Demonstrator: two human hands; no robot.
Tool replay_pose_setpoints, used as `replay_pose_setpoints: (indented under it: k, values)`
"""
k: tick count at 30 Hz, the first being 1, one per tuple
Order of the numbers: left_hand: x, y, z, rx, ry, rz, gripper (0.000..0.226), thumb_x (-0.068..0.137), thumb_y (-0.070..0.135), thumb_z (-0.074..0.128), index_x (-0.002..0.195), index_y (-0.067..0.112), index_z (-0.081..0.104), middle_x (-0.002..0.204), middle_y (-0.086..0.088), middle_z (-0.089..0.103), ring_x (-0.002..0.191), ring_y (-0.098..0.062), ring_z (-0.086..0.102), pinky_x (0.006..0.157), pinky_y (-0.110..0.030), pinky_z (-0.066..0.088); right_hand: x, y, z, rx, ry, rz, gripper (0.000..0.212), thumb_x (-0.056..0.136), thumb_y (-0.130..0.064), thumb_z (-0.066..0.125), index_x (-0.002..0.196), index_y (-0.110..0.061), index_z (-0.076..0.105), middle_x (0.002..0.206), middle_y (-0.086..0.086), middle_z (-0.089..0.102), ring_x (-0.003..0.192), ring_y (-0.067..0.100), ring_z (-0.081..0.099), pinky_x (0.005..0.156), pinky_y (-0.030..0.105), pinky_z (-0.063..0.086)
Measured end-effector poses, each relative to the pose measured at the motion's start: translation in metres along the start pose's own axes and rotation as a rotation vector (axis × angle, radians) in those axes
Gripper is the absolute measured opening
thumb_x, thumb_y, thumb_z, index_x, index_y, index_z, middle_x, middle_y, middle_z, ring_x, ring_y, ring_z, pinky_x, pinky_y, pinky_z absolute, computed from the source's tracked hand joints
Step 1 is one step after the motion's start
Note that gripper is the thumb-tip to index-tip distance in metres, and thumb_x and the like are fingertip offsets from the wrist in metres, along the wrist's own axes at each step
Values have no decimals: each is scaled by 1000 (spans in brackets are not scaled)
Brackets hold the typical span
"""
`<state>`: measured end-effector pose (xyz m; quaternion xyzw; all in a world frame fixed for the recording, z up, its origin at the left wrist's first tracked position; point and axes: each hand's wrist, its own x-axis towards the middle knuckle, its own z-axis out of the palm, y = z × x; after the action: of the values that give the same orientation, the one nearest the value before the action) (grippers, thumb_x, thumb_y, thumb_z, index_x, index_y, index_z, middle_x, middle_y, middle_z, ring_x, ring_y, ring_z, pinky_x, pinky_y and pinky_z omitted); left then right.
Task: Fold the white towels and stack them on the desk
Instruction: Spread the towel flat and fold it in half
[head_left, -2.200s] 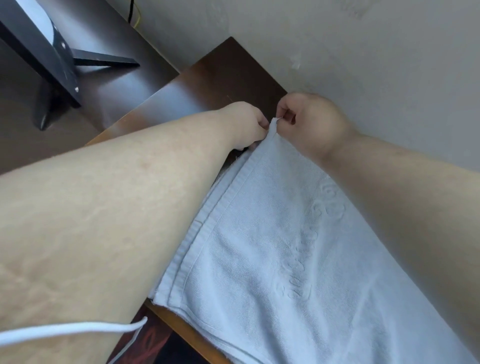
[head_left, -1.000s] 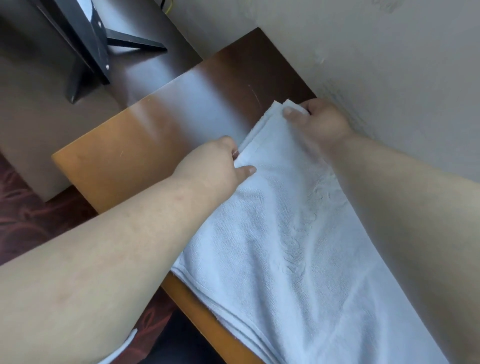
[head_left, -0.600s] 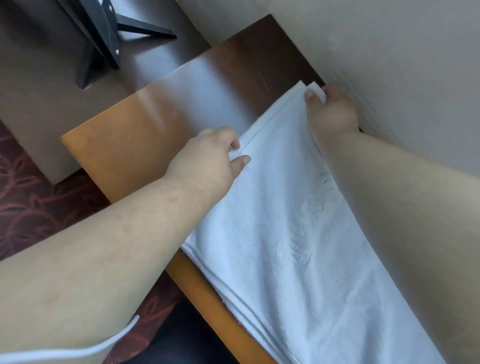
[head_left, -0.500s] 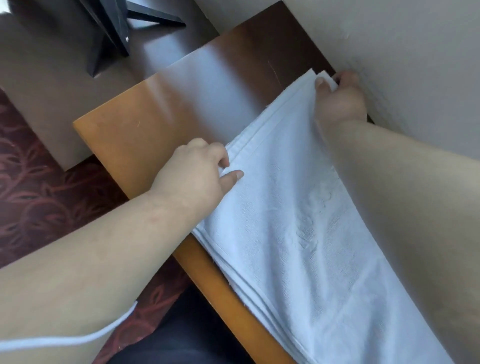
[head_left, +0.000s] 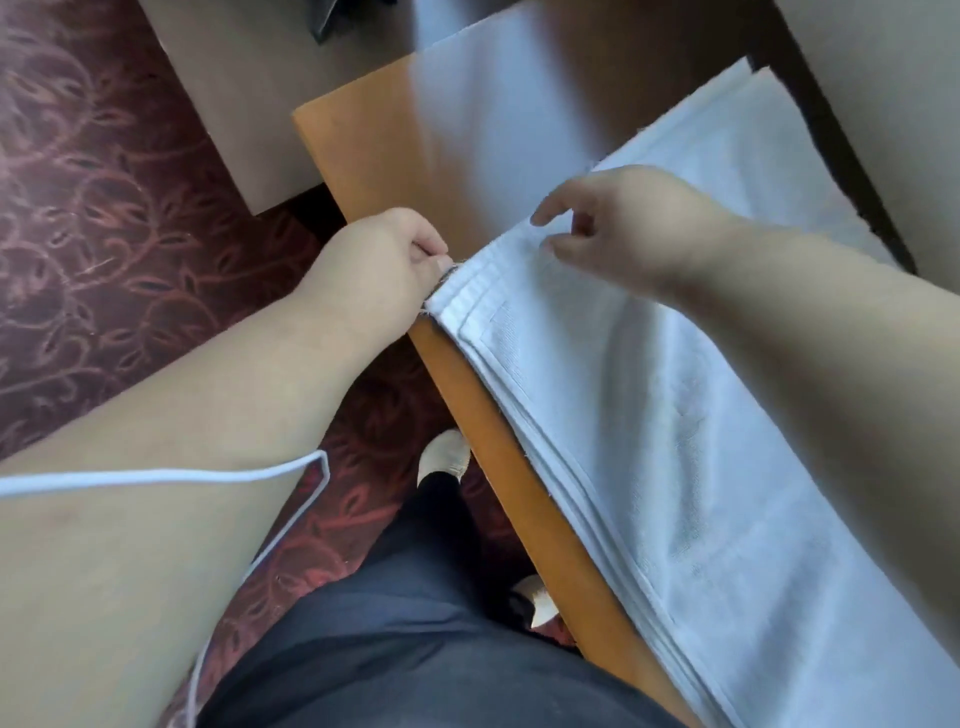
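Shifted since half a second ago: left hand (head_left: 384, 260) slid back along the white towel (head_left: 649, 415) from the middle of its edge to the near corner at the desk's front rim; right hand (head_left: 623, 228) drawn off the far corner by the wall and now hovering over the towel's short edge. Camera tipped lower too, showing dark trousers (head_left: 415, 623) and a pale shoe (head_left: 444, 457) below the desk (head_left: 467, 156).

Left fingers curled tight, thumb and forefinger pinching the towel's hemmed corner, knuckles toward the carpet. Right fingers (head_left: 553, 210) loosely spread and half bent, forefinger and thumb apart, tips just above or barely brushing the towel's edge; cannot tell whether touching. Nothing held in the right hand.

Towel lying folded lengthwise in several layers along the desk's front rim, layered hems stacked at the near long edge, far end reaching toward the wall (head_left: 883, 78). Faint embossed pattern or lettering woven into the towel's middle, too blurred to read. No legible label or brand anywhere.

Left of the desk: dark red patterned carpet (head_left: 104, 182) and a pale cabinet side (head_left: 244, 93). Thin white cord (head_left: 156, 475) crossing the left forearm, hanging down in front of the trousers.
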<state>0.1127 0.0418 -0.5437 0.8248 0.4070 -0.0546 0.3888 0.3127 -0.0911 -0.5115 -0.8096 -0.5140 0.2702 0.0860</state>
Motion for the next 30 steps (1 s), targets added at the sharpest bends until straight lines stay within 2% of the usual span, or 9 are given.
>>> replay_pose_setpoints:
  k: [3, 7, 12, 16, 19, 23, 25, 28, 30]
  values:
    - [-4, -2, -4, -57, -106, -20, 4, 89, 38, 64, 86, 36, 66, 75, 13, 69, 66, 1, 65, 60, -24, 50, -4, -17, 16, -44, -59, -82, 30, 87, -42, 63, 117, -41, 62, 77, -21, 52, 81, 9, 52, 65, 27, 37]
    - [-1, 8, -4, 82, -138, -15, 7, 87, 38, 68, 80, 37, 67, 82, 11, 71, 78, -7, 67, 74, -28, 54, -6, -29, 34, -92, -151, -55, 27, 85, -50, 64, 111, -43, 58, 86, -15, 58, 82, 11, 56, 63, 28, 41]
    - [5, 11, -7, 126, -183, -34, 14, 86, 39, 68, 73, 40, 63, 79, 9, 71, 76, -9, 68, 78, -30, 55, -1, -41, 42, -77, -132, -43, 16, 91, -38, 57, 107, -38, 56, 90, -9, 62, 81, 16, 59, 64, 30, 45]
    - [6, 12, -12, 131, -213, -19, 16, 85, 38, 69, 69, 38, 64, 73, 11, 71, 72, -5, 68, 72, -25, 54, 1, -48, 45, -145, -128, -79, 7, 95, -27, 48, 92, -29, 54, 78, -8, 54, 76, 20, 54, 57, 29, 36]
    - [9, 19, -17, 197, -248, -22, 16, 85, 27, 64, 70, 33, 65, 64, 9, 67, 58, 0, 62, 51, -19, 42, 0, -57, 45, -9, -58, -126, 10, 98, -27, 46, 89, -26, 50, 73, -10, 50, 69, 16, 50, 52, 27, 30]
    - [8, 27, -23, 337, -310, -21, 7, 81, 15, 64, 77, 21, 64, 65, 4, 60, 57, -17, 54, 47, -25, 32, 5, -71, 47, 155, 78, -107, 10, 98, -33, 46, 89, -28, 49, 75, -14, 52, 68, 6, 50, 56, 24, 34]
    - [8, 20, -24, 257, -289, 5, 8, 81, 16, 63, 77, 21, 67, 65, 3, 67, 62, -14, 62, 50, -27, 44, 5, -72, 55, 142, 62, -34, 10, 98, -35, 45, 90, -28, 48, 76, -13, 51, 70, 10, 51, 56, 27, 34]
    - [9, 9, -23, 53, -291, -2, 14, 86, 17, 59, 85, 25, 71, 71, 6, 73, 73, -9, 70, 71, -32, 58, 3, -76, 71, 151, 127, 44, 17, 96, -41, 41, 88, -27, 46, 74, -12, 49, 68, 12, 51, 53, 28, 31]
    - [13, 6, -21, -120, -318, -39, 17, 91, 19, 55, 86, 27, 70, 69, 10, 73, 69, -5, 70, 66, -27, 58, 0, -81, 79, 203, 275, 25, 22, 91, -44, 41, 87, -23, 48, 74, -9, 51, 69, 20, 52, 55, 32, 35]
